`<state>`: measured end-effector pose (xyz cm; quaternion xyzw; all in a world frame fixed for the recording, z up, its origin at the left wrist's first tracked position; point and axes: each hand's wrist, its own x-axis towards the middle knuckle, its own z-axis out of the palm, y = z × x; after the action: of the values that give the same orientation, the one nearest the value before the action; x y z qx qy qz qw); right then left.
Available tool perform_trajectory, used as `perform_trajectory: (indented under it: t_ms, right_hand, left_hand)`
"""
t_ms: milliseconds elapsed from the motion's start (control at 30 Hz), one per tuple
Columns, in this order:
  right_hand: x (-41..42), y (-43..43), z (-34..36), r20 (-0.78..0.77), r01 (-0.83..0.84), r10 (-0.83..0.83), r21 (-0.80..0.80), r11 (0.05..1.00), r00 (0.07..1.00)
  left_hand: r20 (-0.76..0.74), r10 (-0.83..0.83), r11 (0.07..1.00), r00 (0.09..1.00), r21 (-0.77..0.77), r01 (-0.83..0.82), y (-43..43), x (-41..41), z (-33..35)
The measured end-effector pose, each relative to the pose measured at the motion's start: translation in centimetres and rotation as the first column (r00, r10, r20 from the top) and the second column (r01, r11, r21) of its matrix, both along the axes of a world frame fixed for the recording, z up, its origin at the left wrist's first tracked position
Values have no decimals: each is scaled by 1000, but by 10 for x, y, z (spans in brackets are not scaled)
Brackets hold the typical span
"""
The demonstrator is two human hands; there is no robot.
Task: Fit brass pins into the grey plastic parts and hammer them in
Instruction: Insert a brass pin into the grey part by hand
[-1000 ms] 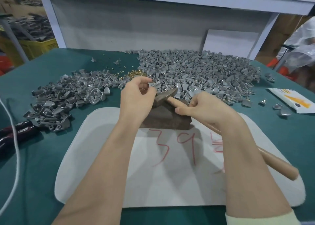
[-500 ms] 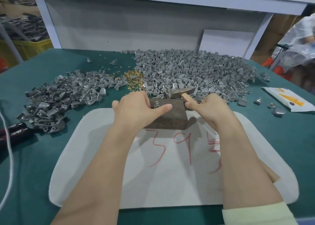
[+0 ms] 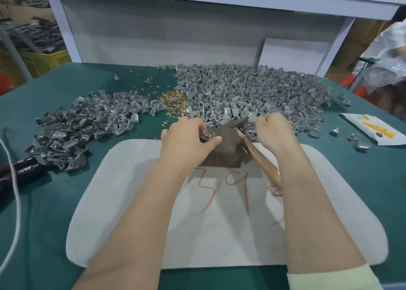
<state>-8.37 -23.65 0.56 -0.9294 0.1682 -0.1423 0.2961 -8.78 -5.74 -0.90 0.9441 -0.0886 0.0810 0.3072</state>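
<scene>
The left hand (image 3: 186, 140) pinches one grey plastic part (image 3: 205, 135) down on a brown block (image 3: 226, 151). The right hand (image 3: 274, 134) is fisted round a wooden-handled hammer (image 3: 262, 160), whose blurred head is just over the block. The block sits on a white board (image 3: 131, 202) on the green tabletop (image 3: 44, 235). Beyond the block lie a large heap of grey parts (image 3: 252, 92), brass pins (image 3: 173, 102) and a smaller heap (image 3: 83, 123). Pliers (image 3: 19, 170) and a white cord (image 3: 16, 202) lie far left, and a packet (image 3: 373, 129) far right.

Hammer (image 3: 254, 151) blurred, handle hidden behind right forearm (image 3: 307, 202); black-handled tool (image 3: 19, 169) cut by left edge.
</scene>
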Motion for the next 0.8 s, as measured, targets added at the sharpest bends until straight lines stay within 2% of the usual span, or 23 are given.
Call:
perform_trajectory:
  t_ms: [133, 200, 433, 600, 700, 800]
  right_hand:
    - [-4, 19, 6, 105, -172, 164, 74, 982, 981]
    - [-4, 27, 6, 145, -234, 214, 140, 962, 966]
    - [-4, 39, 1, 257, -296, 218, 321, 900, 941]
    - [-2, 40, 0, 243, -271, 237, 119, 955, 941]
    - [0, 43, -2, 216, -296, 265, 122, 947, 940]
    - [0, 45, -1, 259, -311, 264, 161, 937, 929]
  left_hand:
    - [-82, -72, 992, 994, -106, 63, 7, 1, 4]
    - [-98, -110, 989, 989, -112, 99, 11, 2, 6]
    - [-64, -95, 989, 993, -121, 87, 10, 4, 4]
    - [-65, -89, 987, 994, -143, 79, 8, 5, 3]
    - [-73, -87, 985, 994, -155, 74, 8, 5, 3]
    - [-59, -68, 976, 996, -209, 55, 6, 3, 4]
